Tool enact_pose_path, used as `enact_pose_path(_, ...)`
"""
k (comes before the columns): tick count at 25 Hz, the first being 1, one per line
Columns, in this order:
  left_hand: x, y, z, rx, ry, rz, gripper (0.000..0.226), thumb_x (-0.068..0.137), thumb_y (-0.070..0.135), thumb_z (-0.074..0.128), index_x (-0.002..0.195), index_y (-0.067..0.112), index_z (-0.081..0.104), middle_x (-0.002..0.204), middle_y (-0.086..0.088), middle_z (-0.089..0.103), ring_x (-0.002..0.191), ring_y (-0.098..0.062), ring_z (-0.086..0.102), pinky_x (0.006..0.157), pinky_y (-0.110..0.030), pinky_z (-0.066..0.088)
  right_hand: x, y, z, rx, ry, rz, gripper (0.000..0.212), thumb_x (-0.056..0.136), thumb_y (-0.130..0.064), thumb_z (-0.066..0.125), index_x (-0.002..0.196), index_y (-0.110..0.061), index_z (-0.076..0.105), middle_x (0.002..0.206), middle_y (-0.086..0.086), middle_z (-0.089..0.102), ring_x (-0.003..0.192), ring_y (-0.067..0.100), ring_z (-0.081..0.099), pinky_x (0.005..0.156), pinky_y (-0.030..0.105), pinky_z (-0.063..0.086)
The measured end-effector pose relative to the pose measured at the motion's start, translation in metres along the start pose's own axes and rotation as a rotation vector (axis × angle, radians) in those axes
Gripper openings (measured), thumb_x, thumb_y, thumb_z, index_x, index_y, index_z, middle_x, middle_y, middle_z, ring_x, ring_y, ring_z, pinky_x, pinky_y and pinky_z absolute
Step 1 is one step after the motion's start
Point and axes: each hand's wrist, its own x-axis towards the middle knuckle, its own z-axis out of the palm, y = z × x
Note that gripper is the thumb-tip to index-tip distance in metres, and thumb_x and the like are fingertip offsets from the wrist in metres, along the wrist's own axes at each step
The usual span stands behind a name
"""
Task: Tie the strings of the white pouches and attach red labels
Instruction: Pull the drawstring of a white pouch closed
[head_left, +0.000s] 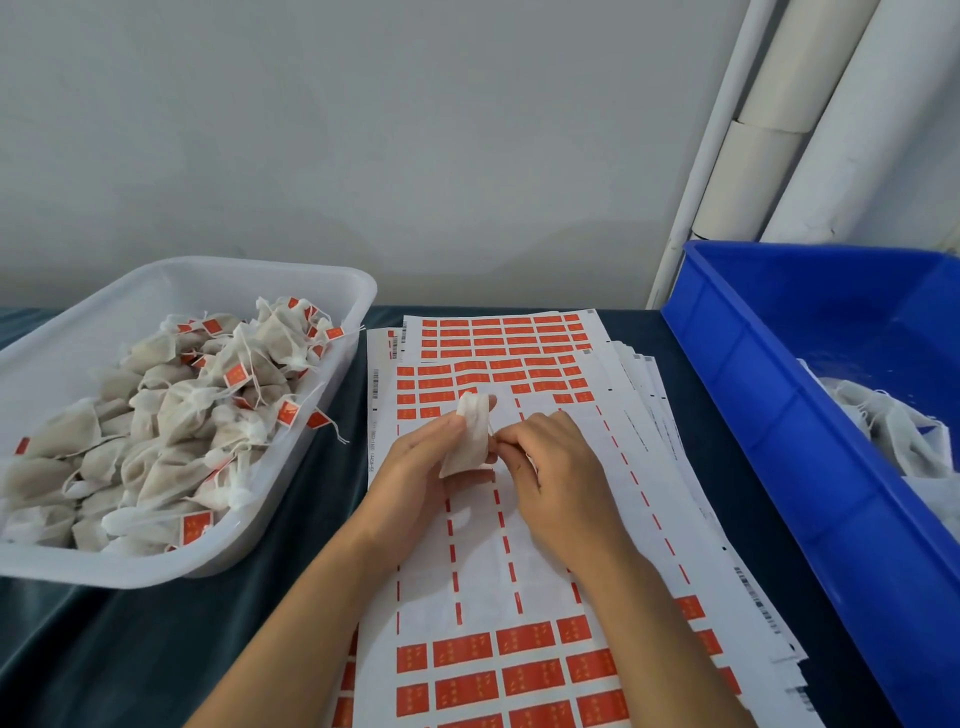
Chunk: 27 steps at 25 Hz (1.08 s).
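Head view, centre of frame: my left hand (421, 467) grips a white pouch (470, 434) between thumb and fingers, its long axis running near upright, gathered end toward the top. My right hand (556, 478) pinches something beside it, probably the string; I cannot tell. Both hover over label sheets (519, 571). Finished pouches fill the clear tub (343, 291) at left; a blue bin (753, 395) stands right.

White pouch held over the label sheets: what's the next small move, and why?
Probably pull the string tight and finish the knot. The left hand holds the small white fabric pouch, the right hand pinches at its string, and no red label shows on it.
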Motion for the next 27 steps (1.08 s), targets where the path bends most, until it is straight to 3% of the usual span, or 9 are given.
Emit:
enact_pose_path(4,-0.001,-0.002,0.007,0.187,0.101,0.051,0.032,0.101,0.054,0.055,0.119,0.037,0.075,0.121,0.007,0.075,0.113,-0.020,0.072,0.100,-0.045,0.056,0.000,0.000,-0.006,-0.072,0.065,-0.151,0.011,0.100,-0.031,0.062,0.104,-0.022,0.067,0.104,-0.007,0.066,0.095,0.008,0.055,0.085,0.013,0.046)
enact_pose_path(7,-0.001,-0.005,0.009,0.398,0.074,0.103,0.032,0.103,0.047,0.053,0.092,0.023,0.072,0.092,0.000,0.075,0.086,-0.018,0.073,0.086,-0.037,0.057,0.002,-0.005,-0.008,-0.010,0.098,-0.153,0.005,0.100,-0.026,0.064,0.102,-0.021,0.065,0.105,-0.007,0.063,0.096,0.009,0.055,0.084,0.014,0.049)
enact_pose_path(9,-0.001,-0.006,0.009,0.491,0.026,0.130,0.031,0.100,0.042,0.054,0.084,0.020,0.068,0.084,-0.006,0.068,0.078,-0.023,0.065,0.077,-0.035,0.052,0.004,-0.008,-0.009,0.077,0.093,-0.100,0.009,0.102,-0.031,0.059,0.103,-0.023,0.063,0.109,-0.010,0.062,0.100,0.006,0.056,0.087,0.010,0.048)
enact_pose_path(13,0.000,-0.011,0.010,0.639,0.005,0.165,0.028,0.104,0.044,0.058,0.090,0.023,0.071,0.080,0.001,0.067,0.073,-0.019,0.063,0.066,-0.022,0.049,0.002,-0.012,-0.011,0.342,-0.050,0.140,0.006,0.102,-0.037,0.059,0.103,-0.035,0.064,0.101,-0.024,0.067,0.100,-0.003,0.063,0.084,0.010,0.053)
enact_pose_path(18,0.001,-0.015,0.011,0.729,0.087,0.176,0.018,0.101,0.044,0.061,0.094,0.032,0.072,0.084,0.014,0.069,0.079,-0.008,0.065,0.065,-0.011,0.050,0.004,-0.013,-0.015,0.412,-0.022,0.229,0.011,0.099,-0.030,0.066,0.094,-0.040,0.065,0.097,-0.031,0.066,0.099,-0.008,0.062,0.076,0.003,0.049)
enact_pose_path(27,-0.001,-0.017,0.014,0.764,0.139,0.232,0.005,0.097,0.037,0.068,0.094,0.034,0.069,0.086,0.021,0.069,0.083,-0.003,0.065,0.066,-0.012,0.050,0.006,-0.007,-0.013,0.492,-0.086,0.344,0.008,0.100,-0.031,0.064,0.098,-0.031,0.071,0.092,-0.017,0.071,0.093,0.001,0.065,0.079,0.025,0.061)
